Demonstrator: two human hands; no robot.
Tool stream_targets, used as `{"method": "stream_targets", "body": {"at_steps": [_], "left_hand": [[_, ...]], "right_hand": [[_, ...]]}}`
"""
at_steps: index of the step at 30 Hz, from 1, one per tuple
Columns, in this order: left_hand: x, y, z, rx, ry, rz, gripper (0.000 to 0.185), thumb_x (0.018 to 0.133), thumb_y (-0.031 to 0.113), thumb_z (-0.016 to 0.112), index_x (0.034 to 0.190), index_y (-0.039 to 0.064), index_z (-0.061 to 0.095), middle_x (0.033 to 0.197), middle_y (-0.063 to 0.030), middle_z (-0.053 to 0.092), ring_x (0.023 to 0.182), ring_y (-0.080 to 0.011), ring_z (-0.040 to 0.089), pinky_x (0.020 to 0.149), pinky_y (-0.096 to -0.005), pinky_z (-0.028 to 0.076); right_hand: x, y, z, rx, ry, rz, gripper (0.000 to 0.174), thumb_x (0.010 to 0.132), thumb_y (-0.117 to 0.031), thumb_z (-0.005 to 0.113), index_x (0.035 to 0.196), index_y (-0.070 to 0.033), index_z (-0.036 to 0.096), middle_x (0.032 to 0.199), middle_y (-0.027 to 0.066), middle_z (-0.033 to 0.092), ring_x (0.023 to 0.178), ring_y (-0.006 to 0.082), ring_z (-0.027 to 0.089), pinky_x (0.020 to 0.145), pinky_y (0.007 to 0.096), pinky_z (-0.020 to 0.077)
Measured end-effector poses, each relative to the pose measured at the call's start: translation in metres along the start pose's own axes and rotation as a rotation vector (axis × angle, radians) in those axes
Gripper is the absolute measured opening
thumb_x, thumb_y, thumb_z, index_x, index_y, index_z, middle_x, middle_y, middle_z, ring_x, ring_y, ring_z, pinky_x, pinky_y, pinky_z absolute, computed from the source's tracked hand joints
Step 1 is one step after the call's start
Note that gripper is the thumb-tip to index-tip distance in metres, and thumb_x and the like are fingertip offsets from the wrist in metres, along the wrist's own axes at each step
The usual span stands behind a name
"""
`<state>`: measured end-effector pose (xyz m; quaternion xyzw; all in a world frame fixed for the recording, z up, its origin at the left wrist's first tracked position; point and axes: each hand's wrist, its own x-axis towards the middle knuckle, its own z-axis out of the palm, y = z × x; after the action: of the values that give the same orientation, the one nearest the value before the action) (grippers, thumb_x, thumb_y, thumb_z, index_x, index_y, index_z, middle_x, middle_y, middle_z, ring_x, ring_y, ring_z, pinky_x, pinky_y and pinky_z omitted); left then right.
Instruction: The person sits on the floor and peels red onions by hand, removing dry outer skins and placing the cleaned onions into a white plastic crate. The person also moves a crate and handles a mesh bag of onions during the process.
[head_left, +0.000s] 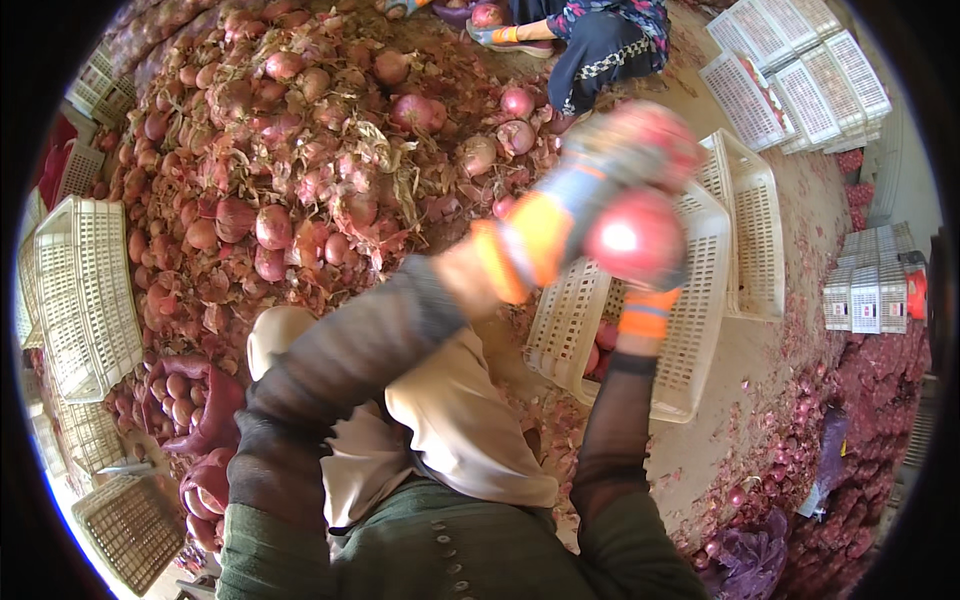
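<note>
My left hand (581, 191), in a grey and orange work glove, is stretched across to the right. A motion-blurred red onion (664, 139) is in its grasp. My right hand (666, 281), gloved alike, is just below it and grips a shiny, peeled-looking red onion (636, 234). The right fingers are mostly hidden by that onion. Both hands are above a white slatted plastic crate (694, 322). Several red onions (600, 349) lie inside it, partly covered by my right hand and forearm.
A large heap of onions and dry skins (322, 150) spreads ahead and left. Another person (607, 52) sits at its far side. Empty crates (757, 225) stand beyond mine; stacked crates (802, 75) rise at right. At left are a crate (86, 300) and a mesh sack of onions (214, 397).
</note>
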<state>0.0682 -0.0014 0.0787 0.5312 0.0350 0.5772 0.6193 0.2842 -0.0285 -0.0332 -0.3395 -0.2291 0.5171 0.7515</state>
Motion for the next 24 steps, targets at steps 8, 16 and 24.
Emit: {"method": "stream_targets", "body": {"at_steps": [8,16,24], "left_hand": [[0.002,0.02,-0.044,0.107,-0.069,-0.481,0.06,0.092,0.032,0.061,0.139,0.001,0.043,0.13,-0.0127,0.055,0.106,-0.0228,0.061,0.089,-0.0319,0.052],[-0.111,0.113,-0.18,0.331,0.766,-0.713,0.053,0.102,0.037,0.046,0.139,0.0,0.041,0.123,-0.0187,0.059,0.096,-0.0284,0.067,0.08,-0.0376,0.056],[-0.118,0.115,-0.184,0.329,0.861,-0.796,0.041,0.085,0.013,0.045,0.122,-0.004,0.05,0.11,-0.0244,0.062,0.08,-0.0335,0.068,0.061,-0.037,0.059]], "right_hand": [[-0.005,0.195,-0.17,-0.356,0.339,0.519,0.033,0.095,-0.028,0.061,0.126,-0.016,0.055,0.093,0.0044,0.063,0.085,0.0263,0.062,0.071,0.0386,0.0501],[0.093,0.27,-0.118,-1.598,0.329,0.434,0.099,0.077,-0.072,0.058,0.148,-0.007,0.035,0.146,0.0251,0.041,0.132,0.0416,0.043,0.107,0.049,0.0364],[0.175,0.332,-0.036,-1.918,0.187,0.516,0.095,0.071,-0.075,0.064,0.148,-0.024,0.04,0.143,0.0267,0.037,0.128,0.0472,0.043,0.1,0.0534,0.0442]]}}
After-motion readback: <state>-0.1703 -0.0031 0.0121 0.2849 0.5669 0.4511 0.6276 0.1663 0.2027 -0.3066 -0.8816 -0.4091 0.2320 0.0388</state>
